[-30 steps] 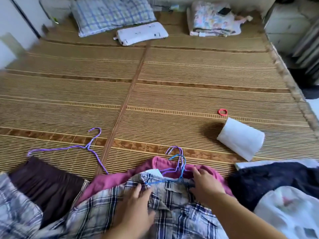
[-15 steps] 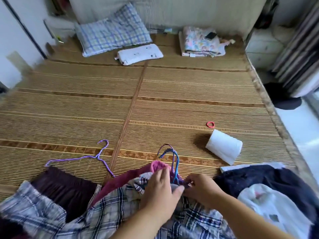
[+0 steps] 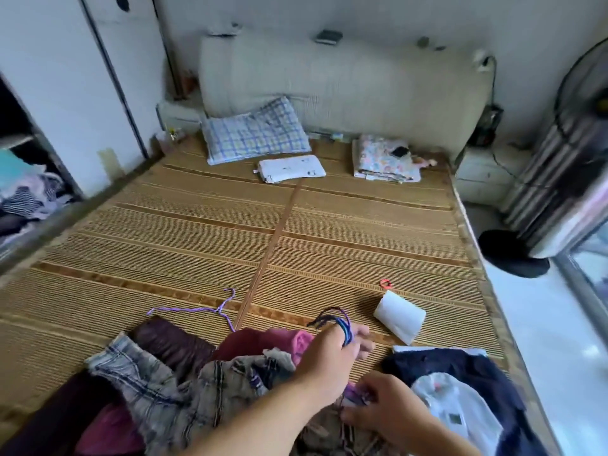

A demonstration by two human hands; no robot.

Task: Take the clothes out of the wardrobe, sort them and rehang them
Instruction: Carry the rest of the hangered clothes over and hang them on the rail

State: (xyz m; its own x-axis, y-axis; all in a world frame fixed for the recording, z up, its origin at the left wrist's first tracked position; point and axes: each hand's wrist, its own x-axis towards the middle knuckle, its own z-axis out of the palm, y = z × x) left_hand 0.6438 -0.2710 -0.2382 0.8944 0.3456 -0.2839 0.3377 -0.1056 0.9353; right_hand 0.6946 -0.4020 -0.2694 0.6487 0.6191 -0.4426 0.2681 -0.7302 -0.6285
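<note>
Far left of the white roll (image 3: 399, 315) the wardrobe (image 3: 19, 192) stands open with clothes inside, and nearer the roll a loose purple hanger (image 3: 197, 310) lies on the bed (image 3: 296, 241) just beyond the heap of clothes (image 3: 184, 383). Just left of the roll my left hand (image 3: 329, 357) is curled round the hooks of a bunch of wire hangers (image 3: 339, 319), light, stiff and apt to tangle, so I judge the hooks the place to hold, while the soft, limp garments want taking at the shoulders. Below the roll my right hand (image 3: 385, 406) pinches a pale purple piece (image 3: 357, 394), too blurred to name, beside a dark garment (image 3: 460, 366).
</note>
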